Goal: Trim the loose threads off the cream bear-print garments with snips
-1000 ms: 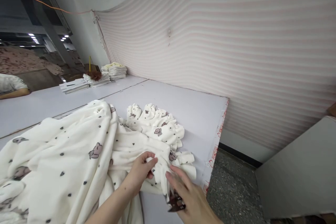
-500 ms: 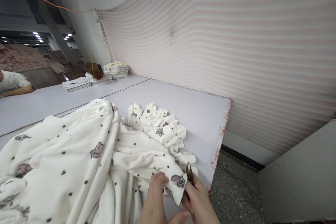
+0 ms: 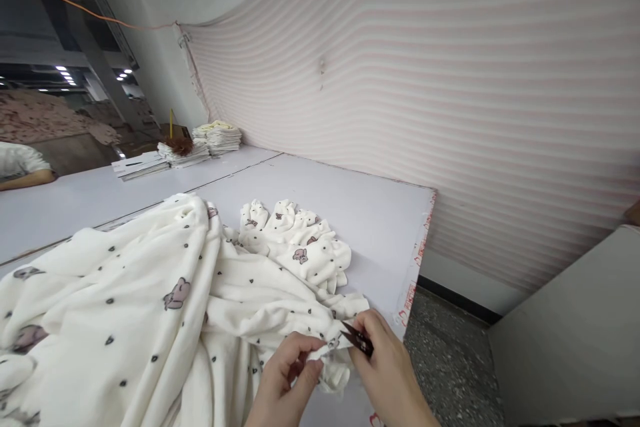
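Note:
White plush fabric (image 3: 135, 293) with small dark marks and mauve animal figures lies heaped across the left and middle of the table. My left hand (image 3: 290, 373) pinches the edge of a narrow end of this fabric between thumb and fingers. Close on its right, my right hand (image 3: 383, 360) is closed around small dark thread snips (image 3: 357, 339). Their blades point left, at the fabric edge beside my left fingertips. Whether the blades touch the cloth, I cannot tell. Ruffled ends of the fabric (image 3: 300, 240) spread out beyond my hands.
The pale table (image 3: 380, 213) ends on the right at an edge with red-printed tape (image 3: 417, 260). Folded cloth stacks (image 3: 217, 138) stand at the back. A person's arm (image 3: 30, 179) rests at far left. Striped cloth (image 3: 425, 80) hangs behind.
My right hand has turned, swinging the snips from pointing up to pointing left at the fabric edge. My left hand now pinches that edge, where its fingers earlier lay loosely over the cloth.

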The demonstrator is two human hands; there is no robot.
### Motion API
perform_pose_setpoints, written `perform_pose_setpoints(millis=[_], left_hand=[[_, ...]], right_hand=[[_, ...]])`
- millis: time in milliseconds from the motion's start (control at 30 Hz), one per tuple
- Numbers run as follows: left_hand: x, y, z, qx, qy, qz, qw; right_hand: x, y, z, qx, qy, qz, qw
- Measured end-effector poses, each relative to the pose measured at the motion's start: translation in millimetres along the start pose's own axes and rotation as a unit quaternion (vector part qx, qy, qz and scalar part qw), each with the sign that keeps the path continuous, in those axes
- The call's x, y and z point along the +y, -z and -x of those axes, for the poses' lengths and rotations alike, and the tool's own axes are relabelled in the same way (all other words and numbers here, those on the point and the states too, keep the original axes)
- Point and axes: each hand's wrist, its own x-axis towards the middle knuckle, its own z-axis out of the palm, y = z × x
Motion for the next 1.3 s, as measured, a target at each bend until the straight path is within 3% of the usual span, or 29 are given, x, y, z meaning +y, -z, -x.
perform_pose_setpoints(millis=[133,333,467,767,1100,1200,1300], left_hand=[[2.8,-0.8,0.6,0.029,-0.071,-0.072,0.994],[3.5,-6.1,3.2,0.042,-0.17,-0.144,0.974],[2.4,-6.9,2.8,0.041,-0.209,-0.17,0.962],[2.7,-4.4,2.1,0.026,-0.177,-0.167,0.97],[13.8,0.1,-3.0,-0.015,-0.179,-0.216,0.96],[17.5,1.1,-4.8,-0.028,-0.158,-0.212,0.964],[18.7,-0.2,-8.0,-0.003,-0.062,-0.161,0.985]], right_hand=[[-14.5,19.9,6.9,-0.077,0.01,-0.077,0.994],[-22.7,32.6,13.6,-0.149,0.052,0.068,0.985],[-24.2,31.3,10.6,-0.155,0.049,0.079,0.983],[-16.7,28.1,13.9,-0.116,0.051,0.064,0.99],[-21.6,32.9,12.1,-0.116,0.07,0.084,0.987],[-13.6,26.1,15.3,-0.074,0.05,0.024,0.996],[-9.4,12.6,19.2,-0.033,0.017,-0.107,0.994]])
